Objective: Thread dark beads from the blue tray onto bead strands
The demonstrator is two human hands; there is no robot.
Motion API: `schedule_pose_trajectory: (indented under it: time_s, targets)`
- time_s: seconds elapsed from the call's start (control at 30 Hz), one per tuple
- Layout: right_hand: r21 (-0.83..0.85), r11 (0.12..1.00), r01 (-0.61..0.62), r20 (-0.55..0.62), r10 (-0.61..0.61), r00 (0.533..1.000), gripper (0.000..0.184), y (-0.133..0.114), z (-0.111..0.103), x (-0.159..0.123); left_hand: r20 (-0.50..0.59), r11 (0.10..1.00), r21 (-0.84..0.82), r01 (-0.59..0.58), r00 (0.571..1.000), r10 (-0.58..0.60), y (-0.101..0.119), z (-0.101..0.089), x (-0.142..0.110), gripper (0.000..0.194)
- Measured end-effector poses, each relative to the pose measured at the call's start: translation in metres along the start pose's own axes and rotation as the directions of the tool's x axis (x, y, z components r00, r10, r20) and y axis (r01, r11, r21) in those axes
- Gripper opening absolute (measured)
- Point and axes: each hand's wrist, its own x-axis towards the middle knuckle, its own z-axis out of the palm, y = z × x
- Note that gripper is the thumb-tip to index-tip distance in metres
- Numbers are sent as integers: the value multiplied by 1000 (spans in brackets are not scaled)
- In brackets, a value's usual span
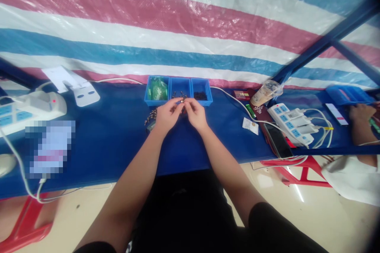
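Note:
My left hand [168,115] and my right hand [195,115] meet at the fingertips over the front edge of a blue three-part tray [180,80]. Both are closed in a pinch on a small shiny metal part [182,101], too small to make out its kind. In the tray's left compartment lies a green plastic bag [158,89]. A few small dark pieces show in the middle one, partly behind my fingers. Small black pieces [201,95] fill the bottom of the right compartment. Beside my left hand is a pile of small dark and brass-coloured parts [151,116], partly hidden.
Power strips [289,124] with white cables stand on the blue table right and left. A plastic drink cup [267,93], a dark phone [278,140] and a small white packet [250,125] lie rightward. A white stand [80,89] is at left. Another person's hand [362,114] works far right.

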Motion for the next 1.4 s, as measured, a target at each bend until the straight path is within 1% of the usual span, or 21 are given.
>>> schedule_pose_trajectory:
  time_s: [0.13,0.23,0.4,0.53,0.67,0.8,0.93,1.07,1.23,1.4]
  targets:
    - [-37,999,2,36,-1,999,36,1,-1,0,13,1000,-4,-10,1000,10,2,-1,0,35]
    - [-30,999,25,54,-23,998,36,1,-2,0,12,1000,-5,-23,1000,23,3,-1,0,34]
    - [-58,998,21,38,-19,999,38,-2,-1,0,-14,1000,9,-28,1000,28,1,-1,0,29]
    - [-9,1000,25,12,-25,1000,39,0,2,1,-24,999,-5,-34,999,33,-1,0,0,28]
    - [105,994,-40,14,39,999,42,6,5,4,-31,999,8,-40,999,40,-1,0,1,27]
    - [252,961,-113,76,97,992,45,11,7,7,-36,998,27,-58,998,59,0,-1,1,28]
    - [299,932,-206,143,169,975,48,11,6,8,-41,997,26,-74,996,75,1,-1,1,26]
    - [307,920,-245,168,201,965,47,10,5,8,-45,997,28,-68,997,69,2,-1,1,26]
    - [312,924,-221,119,192,974,47,5,3,8,-49,997,34,-64,997,66,2,-1,2,26]
    - [218,961,-172,30,169,985,47,0,1,8,-39,998,38,-54,998,56,2,-1,2,27]
